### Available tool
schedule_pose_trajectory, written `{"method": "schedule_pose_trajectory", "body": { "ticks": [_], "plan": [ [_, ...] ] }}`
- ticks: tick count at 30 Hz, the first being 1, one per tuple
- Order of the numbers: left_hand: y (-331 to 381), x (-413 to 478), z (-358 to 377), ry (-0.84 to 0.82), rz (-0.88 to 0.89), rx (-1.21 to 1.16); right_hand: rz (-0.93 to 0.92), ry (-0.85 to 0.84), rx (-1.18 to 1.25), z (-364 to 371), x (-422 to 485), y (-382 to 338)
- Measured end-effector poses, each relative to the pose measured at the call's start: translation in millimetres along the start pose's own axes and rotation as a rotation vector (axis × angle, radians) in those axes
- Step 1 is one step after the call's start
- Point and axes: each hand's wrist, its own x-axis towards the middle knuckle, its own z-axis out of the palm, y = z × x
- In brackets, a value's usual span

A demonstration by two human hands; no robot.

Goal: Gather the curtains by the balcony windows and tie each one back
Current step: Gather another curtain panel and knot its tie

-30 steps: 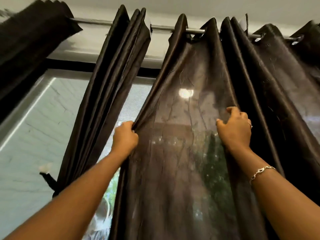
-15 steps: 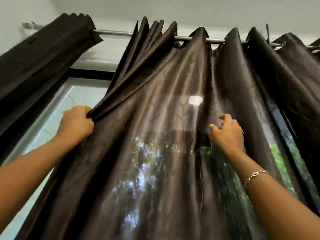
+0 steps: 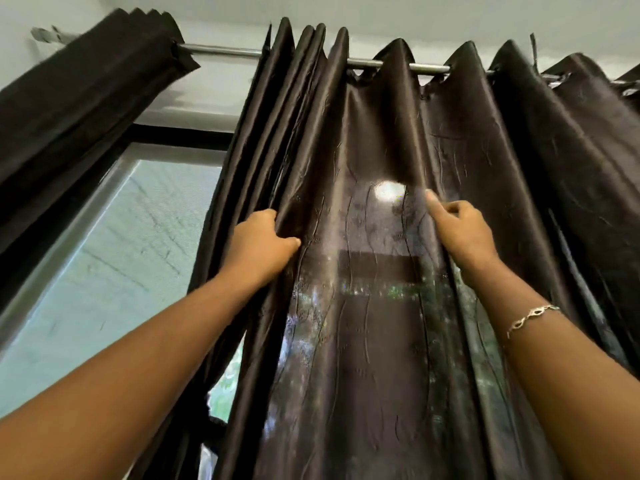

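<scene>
curtain (image 3: 363, 306) | left hand (image 3: 258, 244) grips its gathered left folds | right hand (image 3: 462, 230) on fabric, grip unclear

My left hand (image 3: 263, 245): grips the bunched folds at the left edge of the brown curtain (image 3: 367, 341).
My right hand (image 3: 464, 233): against a fold further right, forefinger up, blurred; grip unclear.
Rod (image 3: 429, 68): carries the curtain overhead.
Bracelet (image 3: 531, 317): on my right wrist.

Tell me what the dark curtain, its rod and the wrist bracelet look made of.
Curtain: thin fabric, probably synthetic satin; it shines on the folds and daylight shows through. Rod: metal, likely steel, by its smooth silver gleam. Bracelet: silver-coloured metal links; which metal is unclear.
</scene>
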Motion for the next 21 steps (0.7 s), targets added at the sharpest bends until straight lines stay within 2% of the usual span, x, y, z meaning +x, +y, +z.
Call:
{"method": "schedule_pose_trajectory", "body": {
  "ticks": [8, 13, 18, 21],
  "plan": [
    [12.3, -7.5, 31.5, -0.062, -0.034, 0.041, 0.067, -0.202, -0.379, 11.1, -4.0, 1.8],
    [1.4, -15.1, 32.7, -0.061, -0.019, 0.077, -0.157, -0.148, -0.445, 23.1, -23.1, -1.0],
    [-9.2, -20.7, 21.6, 0.009, 0.145, 0.082, -0.311, -0.218, -0.458, 69.3, -41.1, -31.0],
    [-13.3, -17.2, 14.0, 0.028, 0.146, 0.04, -0.358, -0.305, -0.392, 103.8, -40.6, -63.1]
  ]
}}
